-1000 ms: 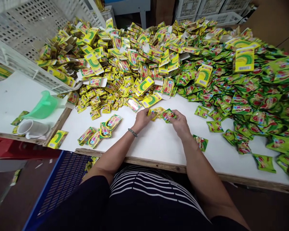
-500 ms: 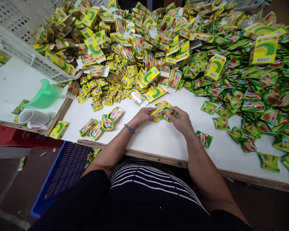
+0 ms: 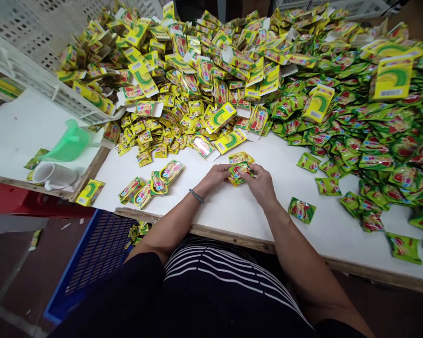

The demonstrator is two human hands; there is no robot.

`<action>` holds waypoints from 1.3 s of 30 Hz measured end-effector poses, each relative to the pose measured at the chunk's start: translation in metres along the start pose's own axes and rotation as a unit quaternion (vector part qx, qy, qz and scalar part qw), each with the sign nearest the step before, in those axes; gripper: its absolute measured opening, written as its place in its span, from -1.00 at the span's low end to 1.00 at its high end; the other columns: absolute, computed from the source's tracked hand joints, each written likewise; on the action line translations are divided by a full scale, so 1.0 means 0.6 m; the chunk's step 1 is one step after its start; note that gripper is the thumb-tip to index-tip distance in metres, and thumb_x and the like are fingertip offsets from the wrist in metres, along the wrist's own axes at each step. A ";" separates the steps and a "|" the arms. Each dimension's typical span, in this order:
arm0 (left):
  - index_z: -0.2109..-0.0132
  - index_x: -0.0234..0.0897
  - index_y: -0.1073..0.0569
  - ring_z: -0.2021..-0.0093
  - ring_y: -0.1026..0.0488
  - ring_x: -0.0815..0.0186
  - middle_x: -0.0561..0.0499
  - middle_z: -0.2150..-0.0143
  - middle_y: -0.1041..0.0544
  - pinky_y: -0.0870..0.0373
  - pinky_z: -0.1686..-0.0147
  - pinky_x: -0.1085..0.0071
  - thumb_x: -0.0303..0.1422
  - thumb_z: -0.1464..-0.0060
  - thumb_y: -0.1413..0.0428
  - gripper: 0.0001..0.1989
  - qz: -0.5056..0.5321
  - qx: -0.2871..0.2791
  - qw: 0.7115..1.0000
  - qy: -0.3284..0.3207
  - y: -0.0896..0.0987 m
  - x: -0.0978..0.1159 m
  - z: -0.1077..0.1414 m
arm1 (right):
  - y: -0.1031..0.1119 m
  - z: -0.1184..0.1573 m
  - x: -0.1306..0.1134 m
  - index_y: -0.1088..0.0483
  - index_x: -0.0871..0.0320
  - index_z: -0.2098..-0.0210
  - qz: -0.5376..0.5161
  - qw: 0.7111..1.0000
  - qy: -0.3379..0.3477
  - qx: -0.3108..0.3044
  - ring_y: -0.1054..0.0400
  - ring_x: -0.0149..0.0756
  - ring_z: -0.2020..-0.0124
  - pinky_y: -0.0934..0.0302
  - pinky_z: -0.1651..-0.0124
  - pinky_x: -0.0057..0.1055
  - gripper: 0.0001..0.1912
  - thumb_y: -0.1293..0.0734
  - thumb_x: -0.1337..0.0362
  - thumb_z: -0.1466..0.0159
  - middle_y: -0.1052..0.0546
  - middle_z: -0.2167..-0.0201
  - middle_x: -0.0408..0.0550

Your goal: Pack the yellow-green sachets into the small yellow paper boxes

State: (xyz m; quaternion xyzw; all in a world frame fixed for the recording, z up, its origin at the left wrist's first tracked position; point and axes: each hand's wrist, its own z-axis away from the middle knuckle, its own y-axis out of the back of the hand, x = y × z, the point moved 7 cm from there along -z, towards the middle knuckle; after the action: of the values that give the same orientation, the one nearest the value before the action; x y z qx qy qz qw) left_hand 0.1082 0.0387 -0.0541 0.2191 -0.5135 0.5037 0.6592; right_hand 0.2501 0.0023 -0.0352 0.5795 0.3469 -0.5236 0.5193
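Observation:
Both hands meet over the white table near its front edge. My left hand (image 3: pixel 216 177) is closed on the left side of a small stack of packets. My right hand (image 3: pixel 261 182) pinches the right side of the green packet (image 3: pixel 238 172) on top; a yellow packet shows partly beneath it. Just behind the fingers lies another yellow packet (image 3: pixel 242 158). Several filled boxes (image 3: pixel 159 183) lie left of my left hand. A single green packet (image 3: pixel 302 210) rests to the right of my right wrist.
Heaps of yellow boxes (image 3: pixel 204 70), small yellow packets (image 3: pixel 150 129) and green packets (image 3: pixel 380 162) cover the back and right. At left are a white crate (image 3: pixel 56 89), a green scoop (image 3: pixel 68 143) and a white mug (image 3: pixel 54 173). A blue crate (image 3: pixel 91 263) stands below the table edge.
The green packet has moved left over the yellow one, and my hands have come closer together. The whole view has shifted slightly.

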 end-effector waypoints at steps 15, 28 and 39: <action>-0.10 -0.29 -0.46 -0.20 -0.22 -0.03 -0.21 -0.07 -0.47 -0.19 -0.11 0.05 -0.55 -0.05 -0.03 -0.55 -0.804 0.019 0.575 -0.149 0.109 0.206 -0.025 | 0.015 0.006 -0.013 -0.40 0.08 0.30 0.112 0.992 0.040 0.053 -0.40 -0.18 0.41 -0.31 0.27 -0.23 -0.59 -0.33 -0.13 -0.11 -0.56 0.40 -0.07; 0.18 -0.31 -0.45 0.43 -0.34 0.36 0.07 0.44 -0.45 -0.17 0.43 0.46 -0.16 0.04 -0.26 -0.65 -0.432 0.033 0.885 -0.172 0.026 0.130 0.033 | 0.055 -0.004 -0.050 -0.29 0.07 0.29 -0.113 0.971 0.126 0.166 -0.45 -0.28 0.27 -0.37 0.15 -0.30 -0.72 -0.38 0.06 -0.16 -0.53 0.35 -0.14; 0.14 -0.34 -0.47 0.50 -0.30 0.42 0.10 0.51 -0.40 -0.17 0.48 0.48 -0.06 0.07 -0.27 -0.53 -0.235 0.018 0.963 -0.131 0.014 0.070 0.029 | 0.064 -0.004 -0.056 -0.31 0.07 0.31 0.050 0.978 0.139 0.147 -0.37 -0.31 0.41 -0.28 0.25 -0.35 -0.78 -0.34 0.08 -0.19 -0.51 0.42 -0.17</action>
State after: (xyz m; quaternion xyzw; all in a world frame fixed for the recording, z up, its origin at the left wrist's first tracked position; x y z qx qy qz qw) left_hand 0.0916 0.0466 -0.0115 0.4099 -0.5204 0.3108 0.6816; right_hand 0.2798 0.0008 0.0060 0.7330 0.3054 -0.4565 0.4013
